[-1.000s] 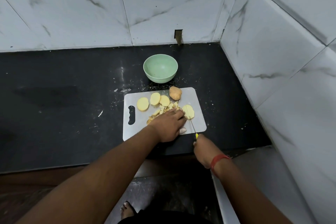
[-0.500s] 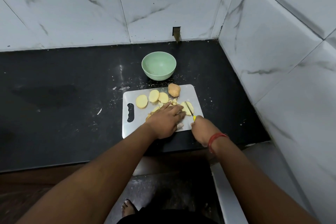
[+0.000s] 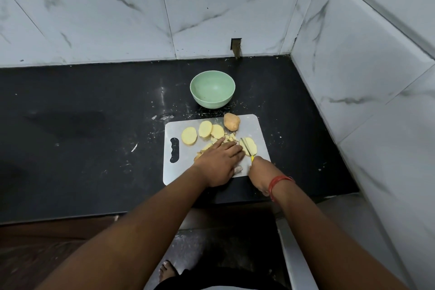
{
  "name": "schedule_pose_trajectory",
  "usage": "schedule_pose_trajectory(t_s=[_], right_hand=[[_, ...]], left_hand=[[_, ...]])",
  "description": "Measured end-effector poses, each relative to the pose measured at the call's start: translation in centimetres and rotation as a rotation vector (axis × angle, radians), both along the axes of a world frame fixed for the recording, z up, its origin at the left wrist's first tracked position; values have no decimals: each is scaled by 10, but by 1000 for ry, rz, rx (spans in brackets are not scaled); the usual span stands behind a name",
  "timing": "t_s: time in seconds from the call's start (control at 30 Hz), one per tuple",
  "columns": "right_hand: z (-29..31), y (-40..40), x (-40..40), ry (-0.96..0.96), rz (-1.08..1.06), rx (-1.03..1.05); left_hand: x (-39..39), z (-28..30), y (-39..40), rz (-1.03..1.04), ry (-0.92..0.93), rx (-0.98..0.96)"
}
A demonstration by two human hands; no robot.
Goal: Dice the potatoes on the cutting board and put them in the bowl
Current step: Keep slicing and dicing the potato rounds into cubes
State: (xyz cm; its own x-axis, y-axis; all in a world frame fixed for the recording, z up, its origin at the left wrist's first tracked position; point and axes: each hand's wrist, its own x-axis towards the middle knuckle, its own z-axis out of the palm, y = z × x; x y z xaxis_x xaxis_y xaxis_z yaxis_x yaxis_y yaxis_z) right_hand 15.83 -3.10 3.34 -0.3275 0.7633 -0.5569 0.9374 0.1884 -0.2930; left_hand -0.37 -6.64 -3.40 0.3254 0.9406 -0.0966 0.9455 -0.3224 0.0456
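Slicing a potato round on the cutting board [image 3: 259,129], near its right edge.

My left hand [image 3: 219,162] lies flat, fingers straight, pressing the potato slice [image 3: 250,146] and covering the small diced pieces [image 3: 229,137]; my right hand [image 3: 261,175] curls around the yellow-handled knife [image 3: 246,147], blade across that slice. Three smooth pale rounds [image 3: 204,130] sit toward the board's far left, a skin-on potato end [image 3: 231,121] at its far edge. The glossy round green bowl [image 3: 212,92] stands just beyond the board on speckled black counter [image 3: 94,125], with open room left of the board.
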Motion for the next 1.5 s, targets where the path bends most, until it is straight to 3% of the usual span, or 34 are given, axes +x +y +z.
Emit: schedule_pose_trajectory(t_s=[0.7,0.77,0.8,0.87,0.93,1.0,1.2,1.37,1.5], right_hand=[[-25,-14,28,40,-80,-47],[-22,-19,30,113,-209,-118],[-20,-22,30,97,-182,-129],[-25,-27,38,-61,72,-109],[-27,-27,41,73,-98,-165],[-32,-24,47,73,-22,-39],[-31,-27,58,49,45,-67],[-16,-15,66,195,-103,102],[-19,14,50,341,-265,187]], left_hand=[[-4,-20,1,3,-62,123],[-3,-20,2,11,-70,122],[-3,-19,1,17,-74,116],[-2,-19,1,26,-78,106],[-2,-19,1,28,-77,105],[-3,-20,1,27,-73,103],[-1,-19,-2,23,-55,108],[4,-17,-4,33,-45,179],[16,-14,-7,174,-100,250]])
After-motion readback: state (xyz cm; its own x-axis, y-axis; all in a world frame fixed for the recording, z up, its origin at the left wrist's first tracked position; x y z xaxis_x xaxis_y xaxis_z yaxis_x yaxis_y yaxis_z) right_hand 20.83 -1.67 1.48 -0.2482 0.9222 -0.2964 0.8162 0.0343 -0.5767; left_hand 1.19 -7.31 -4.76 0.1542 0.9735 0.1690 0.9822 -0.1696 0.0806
